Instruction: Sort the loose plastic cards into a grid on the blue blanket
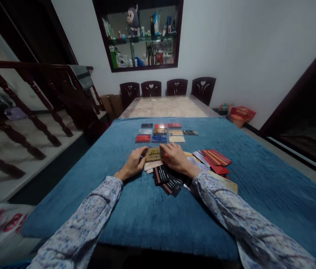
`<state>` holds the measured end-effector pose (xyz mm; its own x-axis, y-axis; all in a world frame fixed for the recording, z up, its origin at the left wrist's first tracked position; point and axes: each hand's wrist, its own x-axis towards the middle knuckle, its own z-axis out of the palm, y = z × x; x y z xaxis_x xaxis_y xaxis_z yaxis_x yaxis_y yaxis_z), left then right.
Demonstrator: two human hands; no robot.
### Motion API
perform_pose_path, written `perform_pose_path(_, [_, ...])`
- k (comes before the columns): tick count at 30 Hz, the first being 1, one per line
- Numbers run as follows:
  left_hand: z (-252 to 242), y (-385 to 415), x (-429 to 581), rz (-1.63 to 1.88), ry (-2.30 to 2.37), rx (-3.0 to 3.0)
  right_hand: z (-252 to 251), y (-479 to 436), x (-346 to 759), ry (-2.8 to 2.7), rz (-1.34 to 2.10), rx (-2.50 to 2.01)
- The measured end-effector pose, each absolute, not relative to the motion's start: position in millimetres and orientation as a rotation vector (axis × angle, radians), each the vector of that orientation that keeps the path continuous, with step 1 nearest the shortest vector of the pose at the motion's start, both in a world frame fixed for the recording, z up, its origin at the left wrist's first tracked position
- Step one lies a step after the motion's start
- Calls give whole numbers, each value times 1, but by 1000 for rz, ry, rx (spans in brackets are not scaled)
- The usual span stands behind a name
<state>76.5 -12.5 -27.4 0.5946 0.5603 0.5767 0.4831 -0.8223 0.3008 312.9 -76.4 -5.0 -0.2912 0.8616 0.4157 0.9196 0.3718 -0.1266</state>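
Between my hands is a gold card (153, 154), perhaps the top one of a small stack; its thickness is hard to tell. My left hand (133, 163) grips its left edge with curled fingers. On the opposite edge, the fingers of my right hand (176, 158) close in. Pale cards (152, 164) lie just below it, and black cards (171, 183) are fanned out nearer me. Red cards (216, 157) and white cards (198, 163) spread to the right, partly under my right wrist. Beyond my hands, several card piles stand in rows, among them a blue pile (159, 138) and a red pile (143, 138).
A blue cloth (101, 149) covers the near part of the table, with the bare marble-look top (169, 106) behind. Dark chairs (177, 87) line the far end. A wooden railing (34, 86) runs along the left, and a plastic bag (3, 224) sits at lower left.
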Motion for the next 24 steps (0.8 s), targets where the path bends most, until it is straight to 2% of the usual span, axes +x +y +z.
perform_pose_path(24, [-9,-18,78,869,906,2892,6,-78,328,-2319,-205,-1527])
